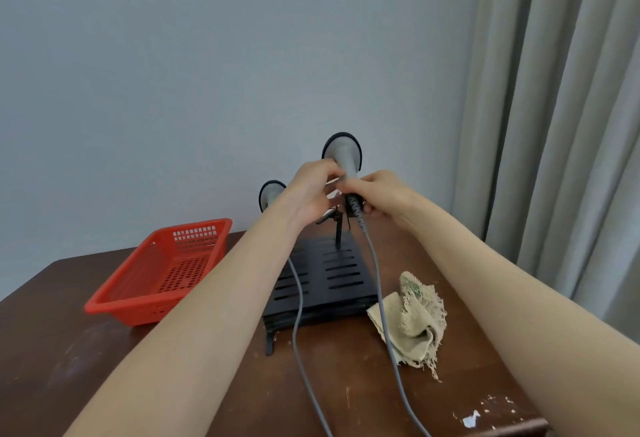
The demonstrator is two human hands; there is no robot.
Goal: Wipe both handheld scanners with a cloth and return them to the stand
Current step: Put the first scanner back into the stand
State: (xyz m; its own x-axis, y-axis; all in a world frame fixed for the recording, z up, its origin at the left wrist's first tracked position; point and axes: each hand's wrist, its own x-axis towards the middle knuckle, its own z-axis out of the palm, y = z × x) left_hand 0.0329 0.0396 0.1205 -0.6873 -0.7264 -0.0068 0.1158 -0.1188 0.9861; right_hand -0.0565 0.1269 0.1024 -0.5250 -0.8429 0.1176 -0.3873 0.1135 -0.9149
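Two grey handheld scanners with dark rims stand above a black slotted stand (pixel 341 272) on the wooden table. The right scanner (pixel 344 152) sits higher; my right hand (pixel 379 196) grips its handle near the cable end, and my left hand (pixel 310 192) holds it from the left side. The left scanner (pixel 272 194) is lower and partly hidden behind my left wrist. Whether the right scanner rests in the stand's holder is hidden by my hands. A frayed beige cloth (pixel 414 319) lies crumpled on the table right of the stand, with one grey cable (pixel 382 315) running over it.
A red perforated plastic basket (pixel 162 274) sits on the left of the brown table (pixel 104 350). A second grey cable (pixel 298 315) trails across the stand toward me. A grey wall is behind, and a curtain (pixel 554 107) hangs at the right.
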